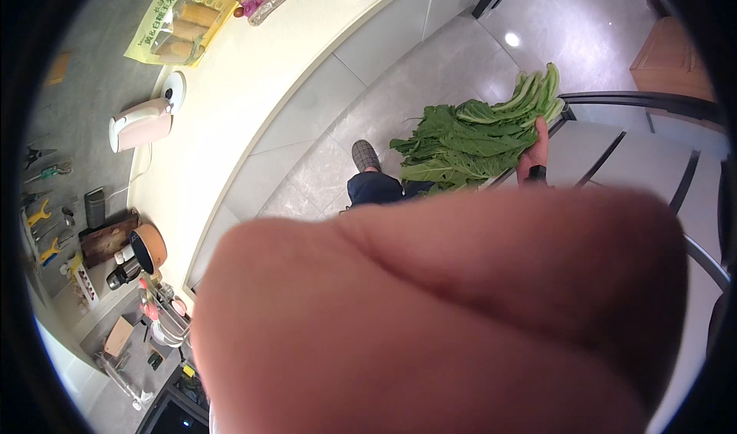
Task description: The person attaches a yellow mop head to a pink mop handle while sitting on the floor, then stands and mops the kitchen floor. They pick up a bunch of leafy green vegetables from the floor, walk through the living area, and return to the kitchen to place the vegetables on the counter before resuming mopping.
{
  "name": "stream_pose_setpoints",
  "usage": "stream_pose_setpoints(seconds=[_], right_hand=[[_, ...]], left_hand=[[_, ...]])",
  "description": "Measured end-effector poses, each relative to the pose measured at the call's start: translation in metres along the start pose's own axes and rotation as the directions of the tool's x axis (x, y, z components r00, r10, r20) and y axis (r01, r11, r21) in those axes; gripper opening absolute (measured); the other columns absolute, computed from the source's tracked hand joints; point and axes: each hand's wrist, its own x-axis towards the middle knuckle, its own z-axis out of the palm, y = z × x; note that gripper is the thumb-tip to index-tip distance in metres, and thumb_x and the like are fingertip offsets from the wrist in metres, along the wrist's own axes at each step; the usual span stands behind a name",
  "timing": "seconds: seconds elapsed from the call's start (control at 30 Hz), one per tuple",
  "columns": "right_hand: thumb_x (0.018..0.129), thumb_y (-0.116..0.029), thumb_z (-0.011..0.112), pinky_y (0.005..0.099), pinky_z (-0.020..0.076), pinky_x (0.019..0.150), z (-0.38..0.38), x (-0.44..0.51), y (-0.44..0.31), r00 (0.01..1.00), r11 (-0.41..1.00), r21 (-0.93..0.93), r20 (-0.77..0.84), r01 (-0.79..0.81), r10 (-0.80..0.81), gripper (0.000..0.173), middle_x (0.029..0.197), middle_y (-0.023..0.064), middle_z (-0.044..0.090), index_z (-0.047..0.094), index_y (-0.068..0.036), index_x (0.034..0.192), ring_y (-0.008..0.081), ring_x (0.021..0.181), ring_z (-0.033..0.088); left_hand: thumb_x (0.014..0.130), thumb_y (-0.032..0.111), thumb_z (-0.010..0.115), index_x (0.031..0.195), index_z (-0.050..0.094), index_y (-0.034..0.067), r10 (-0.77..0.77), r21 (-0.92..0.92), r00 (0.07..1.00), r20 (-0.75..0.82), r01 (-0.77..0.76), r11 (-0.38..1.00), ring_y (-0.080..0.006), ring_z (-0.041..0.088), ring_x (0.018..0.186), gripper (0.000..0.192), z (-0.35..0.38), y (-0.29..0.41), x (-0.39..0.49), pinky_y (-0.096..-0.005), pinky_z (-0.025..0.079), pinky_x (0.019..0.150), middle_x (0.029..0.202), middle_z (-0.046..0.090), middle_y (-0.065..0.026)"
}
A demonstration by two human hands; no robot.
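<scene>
My right hand (534,149), with a dark band at the wrist, grips a bunch of leafy greens (472,140) near its pale stems. The leaves spread to the left above the grey floor, and the stems point up and right. What looks like my left hand (432,319) is blurred and very close to the camera. It covers most of the lower half of the view; its fingertips cannot be made out. Just left of the greens are a checked slipper (365,155) and a dark trouser leg (374,187).
A pale counter (230,111) curves along the left, bearing a bag of corn cobs (184,25), a pink-and-white electric kettle (144,124), an orange pot (149,248) and a dish rack (167,313). Dark-edged white panels (633,146) stand at right, close to the stems.
</scene>
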Motion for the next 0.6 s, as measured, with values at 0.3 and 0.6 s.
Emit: stream_pose_setpoints(seconds=[0.3, 0.6], right_hand=[[0.091, -0.041, 0.066, 0.0447, 0.0447, 0.104, -0.005, -0.001, -0.001, 0.999, 0.999, -0.034, -0.043, 0.02, -0.021, 0.06, 0.133, 0.0099, 0.059, 0.051, -0.008, 0.138, 0.0281, 0.118, 0.058], [0.091, -0.04, 0.065, 0.0448, 0.045, 0.104, -0.016, 0.009, -0.002, 0.999, 0.999, -0.02, -0.01, 0.046, -0.046, 0.058, 0.133, 0.0094, 0.059, 0.051, -0.008, 0.137, 0.0277, 0.119, 0.058]], left_hand=[[0.091, 0.012, 0.068, 0.082, 0.068, 0.003, 0.003, -0.055, 1.0, -0.013, -0.004, 0.998, -0.0246, 0.059, 0.071, 0.013, 0.006, -0.005, -0.001, -0.037, 0.05, 0.065, 0.079, 0.06, -0.0089], [0.091, 0.015, 0.069, 0.082, 0.069, 0.002, -0.007, -0.015, 1.0, -0.026, 0.007, 1.0, -0.0247, 0.06, 0.071, 0.015, 0.0, 0.002, 0.0, -0.0377, 0.051, 0.065, 0.078, 0.061, -0.0098]])
